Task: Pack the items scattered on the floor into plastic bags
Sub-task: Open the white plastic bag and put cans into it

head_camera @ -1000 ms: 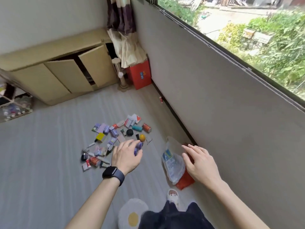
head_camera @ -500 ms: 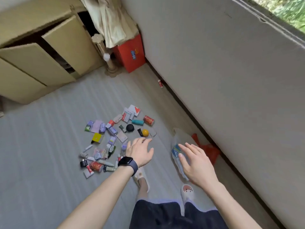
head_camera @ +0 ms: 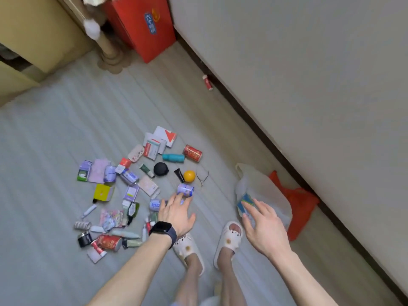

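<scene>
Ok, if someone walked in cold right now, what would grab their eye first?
The scatter of small packets, tubes and cans on the floor, with an orange ball at its right edge. Right of it, near the wall, a white plastic bag lies beside a red-orange bag. The left hand reaches open toward a purple can; the right hand is spread at the white bag.
</scene>
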Available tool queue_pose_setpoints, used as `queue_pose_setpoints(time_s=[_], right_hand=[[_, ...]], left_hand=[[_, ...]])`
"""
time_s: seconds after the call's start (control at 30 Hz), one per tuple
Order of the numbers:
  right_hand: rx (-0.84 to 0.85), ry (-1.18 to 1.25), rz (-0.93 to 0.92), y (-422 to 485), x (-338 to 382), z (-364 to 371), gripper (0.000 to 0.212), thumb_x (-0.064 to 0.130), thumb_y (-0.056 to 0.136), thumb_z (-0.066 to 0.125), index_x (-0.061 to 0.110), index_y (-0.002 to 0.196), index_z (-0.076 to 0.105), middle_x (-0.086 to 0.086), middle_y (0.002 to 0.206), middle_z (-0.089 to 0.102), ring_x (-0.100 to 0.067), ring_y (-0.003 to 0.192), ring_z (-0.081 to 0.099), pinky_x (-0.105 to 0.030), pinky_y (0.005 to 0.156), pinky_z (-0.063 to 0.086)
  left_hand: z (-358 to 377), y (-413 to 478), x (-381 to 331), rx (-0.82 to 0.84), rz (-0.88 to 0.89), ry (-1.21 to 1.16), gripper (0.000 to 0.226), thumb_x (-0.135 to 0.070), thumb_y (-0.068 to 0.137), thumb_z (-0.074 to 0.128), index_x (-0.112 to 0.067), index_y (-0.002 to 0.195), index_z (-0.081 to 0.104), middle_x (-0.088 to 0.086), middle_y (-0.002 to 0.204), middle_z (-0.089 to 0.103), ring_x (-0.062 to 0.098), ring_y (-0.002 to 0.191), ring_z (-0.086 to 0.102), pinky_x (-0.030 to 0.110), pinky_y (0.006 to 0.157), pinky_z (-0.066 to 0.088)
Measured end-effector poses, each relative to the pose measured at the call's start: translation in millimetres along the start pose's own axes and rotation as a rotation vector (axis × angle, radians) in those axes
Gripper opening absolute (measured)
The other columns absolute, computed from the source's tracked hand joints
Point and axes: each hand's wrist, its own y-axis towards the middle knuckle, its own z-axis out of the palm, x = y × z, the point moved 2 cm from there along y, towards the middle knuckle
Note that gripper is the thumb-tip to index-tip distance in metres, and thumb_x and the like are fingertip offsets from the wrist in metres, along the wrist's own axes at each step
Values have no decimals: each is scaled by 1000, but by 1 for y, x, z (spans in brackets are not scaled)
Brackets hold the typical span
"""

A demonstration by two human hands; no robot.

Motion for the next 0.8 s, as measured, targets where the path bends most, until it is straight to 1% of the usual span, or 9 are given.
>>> queue_pose_setpoints(time_s=[0.1,0.2,0.33,0.4,0.5,0.6,0.67,0.73,0.8], right_hand=[[64,-41,-3,74,-16,55,45,43,102,35,33,144,49,-3,154,43,-24,144,33,-36,115,32],[138,-59,-12,151,-34,113,47,43,102,34,34,148,41,-4,158,35,-24,146,27,-41,114,34],[185,-123,-23,249,-58,184,55,43,101,37,31,154,26,-10,162,21,-30,146,24,-41,114,33],[133,-131,18,292,-75,213,66,44,99,43,28,157,15,-12,165,10,-34,146,21,-44,115,31],[-15,-166,118,347,-108,248,84,50,93,51,27,158,3,-16,165,2,-35,150,8,-49,119,19],[-104,-204,222,382,-144,272,95,60,90,52,32,156,-11,-13,165,-5,-34,152,-5,-55,119,5],[-137,-189,259,394,-163,289,93,61,91,50,33,155,-12,-12,165,4,-34,152,0,-56,119,4],[-198,-176,220,399,-172,305,81,53,96,46,29,157,-1,-16,158,27,-38,146,21,-56,116,19],[-256,-163,161,397,-167,319,67,39,99,47,22,157,18,-22,139,46,-43,127,42,-54,101,37]], left_hand=[[53,67,17,32,9,49,60,-54,87,33,-34,144,36,-2,153,33,22,142,26,47,113,21],[111,139,32,42,21,106,62,-53,91,31,-33,149,28,2,161,19,24,147,15,48,116,15],[186,226,50,-55,-12,58,67,-53,94,36,-34,154,13,0,164,2,24,149,7,49,118,12],[222,262,57,-119,16,35,71,-54,93,39,-35,155,12,1,164,-1,24,150,6,52,117,12],[268,301,67,-252,118,53,76,-54,86,50,-34,154,22,3,164,6,27,150,12,58,115,18],[299,324,78,-346,182,147,78,-57,87,45,-33,156,15,2,165,-3,28,151,-2,58,117,12],[311,329,84,-419,203,170,76,-56,89,39,-32,156,12,2,164,-5,28,151,-7,59,117,10],[319,330,90,-462,223,154,74,-54,90,37,-30,156,13,-1,165,-4,26,151,-7,59,117,10],[327,328,97,-479,240,143,73,-52,92,36,-29,156,13,-3,164,-4,25,151,-6,58,118,10]])
